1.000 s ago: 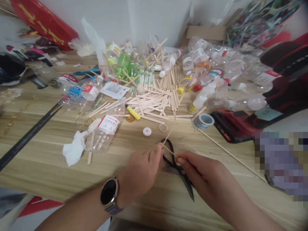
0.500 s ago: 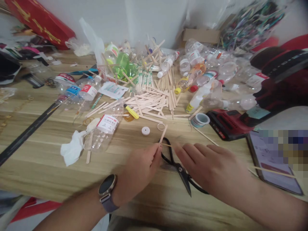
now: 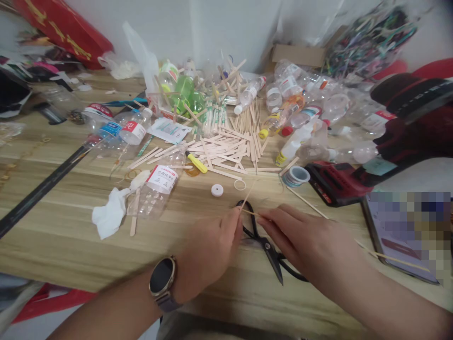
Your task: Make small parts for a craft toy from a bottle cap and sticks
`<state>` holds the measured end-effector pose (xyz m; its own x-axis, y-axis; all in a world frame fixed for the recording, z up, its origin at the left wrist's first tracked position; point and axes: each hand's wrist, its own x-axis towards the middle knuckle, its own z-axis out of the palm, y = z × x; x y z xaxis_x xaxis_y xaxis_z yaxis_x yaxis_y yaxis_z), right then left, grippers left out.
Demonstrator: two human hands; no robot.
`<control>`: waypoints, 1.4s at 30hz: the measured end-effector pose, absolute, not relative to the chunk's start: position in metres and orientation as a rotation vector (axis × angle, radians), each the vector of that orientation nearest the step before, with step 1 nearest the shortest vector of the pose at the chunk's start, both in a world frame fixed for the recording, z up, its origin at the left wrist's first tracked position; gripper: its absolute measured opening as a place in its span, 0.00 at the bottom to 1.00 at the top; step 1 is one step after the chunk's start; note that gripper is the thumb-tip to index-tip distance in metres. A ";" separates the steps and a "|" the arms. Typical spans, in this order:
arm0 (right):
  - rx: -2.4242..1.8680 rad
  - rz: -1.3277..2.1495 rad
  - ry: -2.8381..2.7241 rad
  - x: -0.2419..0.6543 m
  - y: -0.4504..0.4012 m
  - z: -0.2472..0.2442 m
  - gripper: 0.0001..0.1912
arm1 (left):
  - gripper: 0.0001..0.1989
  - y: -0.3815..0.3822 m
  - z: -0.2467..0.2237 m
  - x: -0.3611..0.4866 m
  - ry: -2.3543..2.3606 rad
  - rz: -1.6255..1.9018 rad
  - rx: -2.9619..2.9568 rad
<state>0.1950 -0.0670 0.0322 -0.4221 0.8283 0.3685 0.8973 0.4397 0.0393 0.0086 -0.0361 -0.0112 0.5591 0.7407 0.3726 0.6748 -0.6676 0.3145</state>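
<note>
Pinched in my left hand [image 3: 212,250] is a flat wooden stick [image 3: 248,193] that points up and away, now seen nearly edge-on. A thin tan band [image 3: 252,213] runs from the left fingertips to my right hand [image 3: 304,236], whose thumb and fingers are pressed together on its end. Black-handled scissors [image 3: 269,248] lie on the table under and between both hands, partly hidden by them. Just beyond the hands lie a white bottle cap [image 3: 217,190] and a pale ring [image 3: 239,184].
Many wooden sticks [image 3: 226,153] are piled mid-table, with plastic bottles [image 3: 161,182] around them. A yellow-handled tool [image 3: 197,163] lies nearby. On the right are a tape roll [image 3: 297,176], a red and black power tool [image 3: 343,182] and a tablet-like device [image 3: 396,245]. White tissue [image 3: 109,215] is left.
The stick in my left hand has turned from its flat face to its edge. My right fingers have closed on the band. The view has shifted slightly.
</note>
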 end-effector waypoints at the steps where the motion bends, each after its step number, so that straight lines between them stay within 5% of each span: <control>1: -1.484 -0.320 -2.393 0.194 -0.067 0.033 0.22 | 0.13 -0.036 -0.011 0.008 1.202 0.738 2.657; 12: -1.296 -0.410 -2.507 0.192 -0.069 0.029 0.15 | 0.12 -0.038 -0.020 0.006 1.133 0.810 2.745; 19: -1.648 1.047 -1.948 0.189 -0.056 0.048 0.18 | 0.14 -0.040 -0.019 0.007 1.019 0.952 2.945; 21: -1.670 1.230 -1.908 0.190 -0.054 0.051 0.18 | 0.14 -0.041 -0.017 0.007 1.030 0.942 2.942; 23: -1.607 0.878 -2.152 0.192 -0.056 0.049 0.18 | 0.13 -0.042 -0.016 0.008 1.065 0.930 2.878; 27: -1.163 -0.553 -2.606 0.194 -0.064 0.038 0.18 | 0.14 -0.041 -0.014 0.010 1.081 0.858 2.595; 29: -1.055 -0.768 -2.695 0.194 -0.065 0.036 0.16 | 0.15 -0.040 -0.013 0.010 1.079 0.810 2.517; 31: -1.151 -0.564 -2.725 0.192 -0.062 0.039 0.14 | 0.16 -0.039 -0.014 0.010 1.100 0.804 2.541; 38: -1.740 1.253 -1.940 0.187 -0.046 0.053 0.19 | 0.12 -0.040 -0.016 0.008 1.109 0.885 2.840; 40: -1.720 1.184 -2.025 0.189 -0.047 0.050 0.19 | 0.12 -0.041 -0.015 0.008 1.100 0.845 2.824; 42: -1.572 0.606 -2.362 0.192 -0.051 0.045 0.17 | 0.14 -0.041 -0.013 0.009 1.095 0.821 2.713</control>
